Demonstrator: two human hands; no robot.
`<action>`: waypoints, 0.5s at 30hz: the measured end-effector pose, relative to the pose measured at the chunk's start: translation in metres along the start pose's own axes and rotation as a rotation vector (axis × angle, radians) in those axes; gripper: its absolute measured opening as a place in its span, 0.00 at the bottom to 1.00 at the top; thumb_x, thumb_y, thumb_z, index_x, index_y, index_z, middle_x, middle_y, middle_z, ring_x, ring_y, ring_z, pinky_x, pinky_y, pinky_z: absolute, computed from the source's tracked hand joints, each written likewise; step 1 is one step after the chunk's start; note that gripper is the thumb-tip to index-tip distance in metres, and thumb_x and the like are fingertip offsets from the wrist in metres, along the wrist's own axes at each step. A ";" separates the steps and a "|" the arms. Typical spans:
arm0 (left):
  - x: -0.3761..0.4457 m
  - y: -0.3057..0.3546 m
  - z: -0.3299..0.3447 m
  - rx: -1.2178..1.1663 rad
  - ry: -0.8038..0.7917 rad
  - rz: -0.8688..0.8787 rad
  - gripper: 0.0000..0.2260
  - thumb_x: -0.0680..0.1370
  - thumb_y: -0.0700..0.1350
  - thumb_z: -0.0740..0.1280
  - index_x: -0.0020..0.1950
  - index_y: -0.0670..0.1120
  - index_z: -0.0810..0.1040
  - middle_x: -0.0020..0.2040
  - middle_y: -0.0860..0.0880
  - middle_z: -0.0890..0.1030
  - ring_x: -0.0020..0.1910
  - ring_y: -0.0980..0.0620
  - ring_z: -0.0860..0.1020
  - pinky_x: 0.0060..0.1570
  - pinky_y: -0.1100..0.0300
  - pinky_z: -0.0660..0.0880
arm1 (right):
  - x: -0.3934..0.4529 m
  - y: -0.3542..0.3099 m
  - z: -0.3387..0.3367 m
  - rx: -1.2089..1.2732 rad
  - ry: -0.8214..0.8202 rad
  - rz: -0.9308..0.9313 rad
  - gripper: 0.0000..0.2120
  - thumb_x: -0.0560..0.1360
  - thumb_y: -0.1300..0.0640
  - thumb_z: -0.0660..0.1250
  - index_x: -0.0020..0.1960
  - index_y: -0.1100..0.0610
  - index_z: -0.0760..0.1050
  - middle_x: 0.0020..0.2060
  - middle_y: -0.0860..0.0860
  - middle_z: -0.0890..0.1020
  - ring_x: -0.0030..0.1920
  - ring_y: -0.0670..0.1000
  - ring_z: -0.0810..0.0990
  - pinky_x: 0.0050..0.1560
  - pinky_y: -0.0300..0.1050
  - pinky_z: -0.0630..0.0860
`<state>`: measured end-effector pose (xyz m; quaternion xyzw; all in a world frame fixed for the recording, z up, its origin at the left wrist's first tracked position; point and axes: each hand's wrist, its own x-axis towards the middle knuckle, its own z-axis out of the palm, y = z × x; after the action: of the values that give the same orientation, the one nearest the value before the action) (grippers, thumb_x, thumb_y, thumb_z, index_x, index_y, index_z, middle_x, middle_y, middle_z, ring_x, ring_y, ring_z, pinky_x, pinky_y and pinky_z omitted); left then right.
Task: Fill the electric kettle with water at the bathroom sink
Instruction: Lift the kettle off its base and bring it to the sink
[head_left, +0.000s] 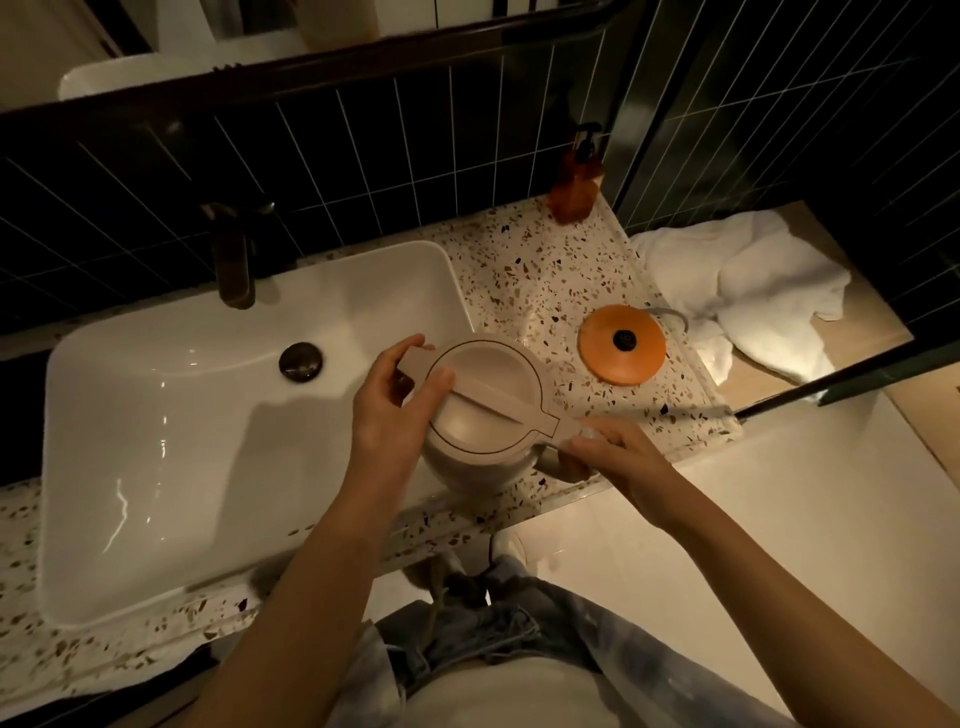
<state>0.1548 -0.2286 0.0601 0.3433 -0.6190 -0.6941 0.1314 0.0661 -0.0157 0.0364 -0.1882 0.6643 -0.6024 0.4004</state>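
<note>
A: Jeans low in frame; right hand (613, 457) clasps the kettle (488, 415) handle, centre frame, beside the sink (156, 415).

B: Left hand (395, 405) pinches its lid. Smooth plastic, probably light; heavier once filled.

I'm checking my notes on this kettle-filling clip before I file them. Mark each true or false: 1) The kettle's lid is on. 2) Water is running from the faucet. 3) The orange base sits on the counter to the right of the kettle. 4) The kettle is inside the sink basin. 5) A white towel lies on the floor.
1) True: the lid covers the kettle, with the left hand on it.
2) False: no stream shows at the faucet.
3) True: the orange base lies there, apart from the kettle.
4) False: it is at the counter edge, right of the sink, the right hand on its handle.
5) True: the white towel is crumpled there.
</note>
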 end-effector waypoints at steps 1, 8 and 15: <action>0.000 -0.001 0.000 0.013 0.001 0.003 0.18 0.76 0.46 0.71 0.64 0.58 0.75 0.61 0.53 0.79 0.62 0.54 0.77 0.62 0.55 0.76 | 0.002 -0.001 0.000 0.005 0.005 0.010 0.13 0.71 0.47 0.63 0.29 0.49 0.72 0.27 0.46 0.72 0.31 0.44 0.70 0.36 0.37 0.68; -0.001 -0.002 0.000 0.077 0.015 0.029 0.21 0.76 0.50 0.70 0.68 0.59 0.71 0.64 0.53 0.78 0.64 0.55 0.76 0.66 0.51 0.73 | 0.005 0.000 -0.005 -0.013 -0.056 -0.020 0.24 0.73 0.42 0.63 0.36 0.64 0.73 0.35 0.67 0.74 0.37 0.62 0.73 0.43 0.44 0.69; -0.002 0.003 -0.002 0.101 0.040 0.034 0.21 0.77 0.49 0.70 0.67 0.60 0.70 0.66 0.52 0.76 0.64 0.54 0.76 0.63 0.52 0.76 | 0.005 -0.007 -0.006 -0.037 -0.108 -0.058 0.27 0.75 0.46 0.58 0.42 0.73 0.73 0.41 0.73 0.74 0.43 0.68 0.73 0.45 0.44 0.72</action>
<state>0.1571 -0.2294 0.0638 0.3527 -0.6562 -0.6526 0.1380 0.0570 -0.0170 0.0417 -0.2470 0.6469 -0.5904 0.4146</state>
